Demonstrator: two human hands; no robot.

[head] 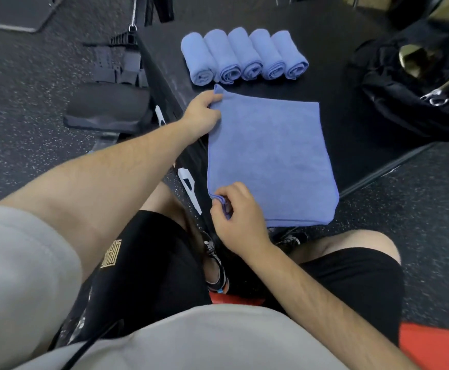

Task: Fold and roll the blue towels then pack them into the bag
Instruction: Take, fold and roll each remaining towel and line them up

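Observation:
A blue towel [268, 158] lies folded flat on the black platform [351, 84], its near edge hanging over the platform's front. My left hand [202, 113] pinches the towel's far left corner. My right hand [236, 217] pinches its near left corner, where the layers bunch between thumb and fingers. Behind the flat towel, several rolled blue towels [244, 56] lie side by side in a row. The black bag [415, 97] sits at the platform's right, its top open.
A black padded bench seat [108, 108] and strap gear [119, 62] stand on the speckled floor to the left of the platform. My knees and black shorts are below the platform's front edge. A red object [431, 345] shows at the lower right.

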